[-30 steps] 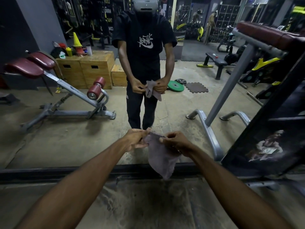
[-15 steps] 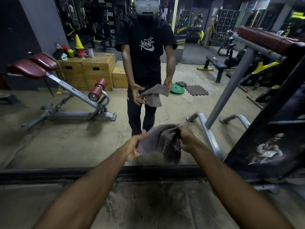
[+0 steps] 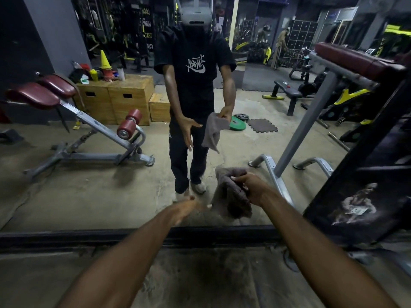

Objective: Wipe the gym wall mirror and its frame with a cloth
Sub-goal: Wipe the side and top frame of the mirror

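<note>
Right now my right hand [image 3: 251,188] grips the bunched cloth [image 3: 231,196], which hangs down just in front of the mirror [image 3: 89,185]. My left hand [image 3: 186,206] is open and empty beside it. The frame [image 3: 89,237] runs crosswise directly below the cloth, nearer the right hand.

You see a grey-brown cloth [image 3: 231,196], a black mirror frame [image 3: 66,237], maroon bench pads [image 3: 33,97], and a green weight plate [image 3: 237,125].

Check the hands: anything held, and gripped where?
The right hand grips the cloth, bunched at its upper part; the rest hangs below. The left hand is open and holds nothing.
</note>
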### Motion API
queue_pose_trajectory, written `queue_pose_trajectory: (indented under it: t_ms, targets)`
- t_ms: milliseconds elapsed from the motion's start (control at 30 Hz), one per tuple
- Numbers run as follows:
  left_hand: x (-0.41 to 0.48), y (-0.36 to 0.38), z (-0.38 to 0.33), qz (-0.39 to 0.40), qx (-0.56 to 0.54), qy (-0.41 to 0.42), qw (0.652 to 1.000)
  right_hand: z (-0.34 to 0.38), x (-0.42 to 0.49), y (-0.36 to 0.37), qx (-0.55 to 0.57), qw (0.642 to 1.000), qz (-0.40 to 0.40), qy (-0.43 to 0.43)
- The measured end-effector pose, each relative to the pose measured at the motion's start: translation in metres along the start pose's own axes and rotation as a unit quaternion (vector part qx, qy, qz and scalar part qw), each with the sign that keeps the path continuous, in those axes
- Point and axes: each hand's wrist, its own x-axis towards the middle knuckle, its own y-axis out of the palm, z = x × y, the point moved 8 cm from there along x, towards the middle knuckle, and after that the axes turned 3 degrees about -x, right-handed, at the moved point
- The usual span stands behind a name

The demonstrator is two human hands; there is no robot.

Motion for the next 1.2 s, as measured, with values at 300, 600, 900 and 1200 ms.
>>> queue_pose_trajectory:
  t_ms: [300, 600, 900, 1200]
  targets:
    - [-0.005, 0.030, -0.020, 0.087, -0.306, 0.032, 0.948, 0.003, -0.004, -0.032, 0.020, 1.000, 0.010, -0.018]
    - [-0.020, 0.003, -0.030, 0.048, -0.099, -0.026, 0.994, -0.008, -0.006, -0.065, -0.073, 0.991, -0.108, -0.033]
    - [-0.019, 0.037, -0.008, 0.029, -0.115, -0.053, 0.992, 0.008, -0.007, -0.033, 0.029, 0.997, -0.058, -0.043]
    - [-0.012, 0.045, 0.006, 0.062, -0.156, -0.106, 0.980, 0.001, -0.007, -0.047, 0.062, 0.997, 0.001, -0.044]
